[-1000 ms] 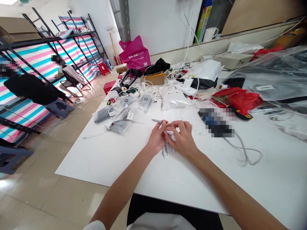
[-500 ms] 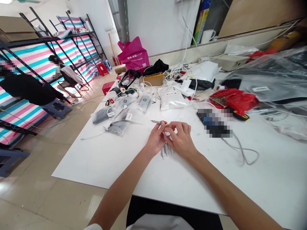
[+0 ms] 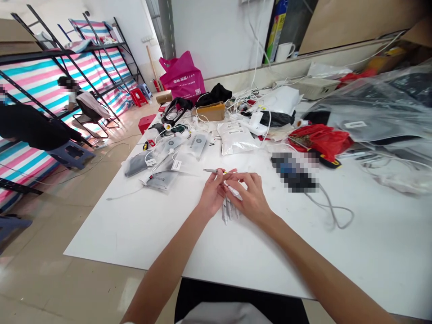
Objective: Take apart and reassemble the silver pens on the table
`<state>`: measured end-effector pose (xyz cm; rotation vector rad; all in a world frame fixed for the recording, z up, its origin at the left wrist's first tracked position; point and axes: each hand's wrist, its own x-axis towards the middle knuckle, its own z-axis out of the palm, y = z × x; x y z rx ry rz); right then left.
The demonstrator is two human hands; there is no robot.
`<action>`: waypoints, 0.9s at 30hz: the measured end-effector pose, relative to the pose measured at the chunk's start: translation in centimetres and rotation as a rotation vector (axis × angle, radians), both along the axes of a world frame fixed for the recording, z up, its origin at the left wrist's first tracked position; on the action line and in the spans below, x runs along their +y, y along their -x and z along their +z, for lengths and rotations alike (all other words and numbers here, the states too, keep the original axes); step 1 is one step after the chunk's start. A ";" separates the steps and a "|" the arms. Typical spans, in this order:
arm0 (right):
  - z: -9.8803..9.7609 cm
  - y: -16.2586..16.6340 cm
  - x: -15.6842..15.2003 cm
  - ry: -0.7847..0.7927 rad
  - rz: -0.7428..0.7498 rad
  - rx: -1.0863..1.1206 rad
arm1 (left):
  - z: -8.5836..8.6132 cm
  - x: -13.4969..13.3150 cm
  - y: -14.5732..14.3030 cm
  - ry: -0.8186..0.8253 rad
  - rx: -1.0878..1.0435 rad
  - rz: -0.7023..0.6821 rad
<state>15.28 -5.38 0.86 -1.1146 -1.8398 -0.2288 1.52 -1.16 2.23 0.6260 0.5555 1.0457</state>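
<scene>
My left hand (image 3: 212, 195) is closed, pinching a slim grey pen (image 3: 209, 170) whose pointed end sticks out to the left. A small yellow bit shows beside its fingertips. Close against it, my right hand (image 3: 251, 198) has its fingers curled round a white pen (image 3: 233, 191), lying slantwise in front of the palm. The fingertips of both hands meet, so the far ends of the two pens are partly hidden. Beneath the hands, several whitish pens (image 3: 226, 215) lie side by side on the white table (image 3: 135, 234), their upper parts covered.
Left of the hands lie grey plastic pouches (image 3: 162, 181) with tags and a cable. A white parcel (image 3: 237, 138) and a cable tangle are behind. At right are a blurred dark device (image 3: 293, 173) with its cord and a red bag (image 3: 320, 138). Two people sit at far left.
The view has turned slightly right, shifting the scene left. The white pen in my right hand now shows more of its length; the grey pen stays in my left hand.
</scene>
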 end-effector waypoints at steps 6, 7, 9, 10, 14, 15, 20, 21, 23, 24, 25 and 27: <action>0.9 -0.5 0.0 0.122 -0.054 0.509 | 0.6 1.5 1.2 0.030 -0.121 0.121; 0.8 -0.7 0.1 0.151 -0.070 0.564 | 0.7 1.6 1.4 0.036 -0.132 0.128; 0.3 -1.1 0.6 0.193 -0.055 0.652 | 1.0 1.8 1.7 0.039 -0.140 0.127; 0.0 -1.2 0.9 0.210 -0.033 0.684 | 1.1 1.8 1.8 0.033 -0.137 0.121; -0.9 -1.6 1.7 0.278 0.042 0.696 | 1.3 1.5 1.7 -0.023 -0.093 0.063; -1.0 -1.6 1.7 0.289 0.045 0.681 | 1.4 1.3 1.6 -0.034 -0.083 0.047; -0.7 -1.6 1.5 0.296 0.005 0.613 | 1.5 1.0 1.3 -0.055 -0.055 0.004; -0.6 -1.6 1.5 0.292 0.005 0.601 | 1.5 1.0 1.3 -0.058 -0.044 0.007; -0.5 -1.6 1.4 0.288 0.008 0.582 | 1.5 1.1 1.4 -0.067 -0.022 0.019; -0.5 -1.7 1.5 0.288 0.007 0.577 | 1.5 1.1 1.5 -0.072 -0.011 0.026; -0.6 -1.7 1.5 0.287 0.003 0.576 | 1.5 1.1 1.5 -0.077 -0.002 0.033; -0.7 -1.8 1.6 0.279 -0.008 0.577 | 1.5 1.2 1.6 -0.090 0.020 0.042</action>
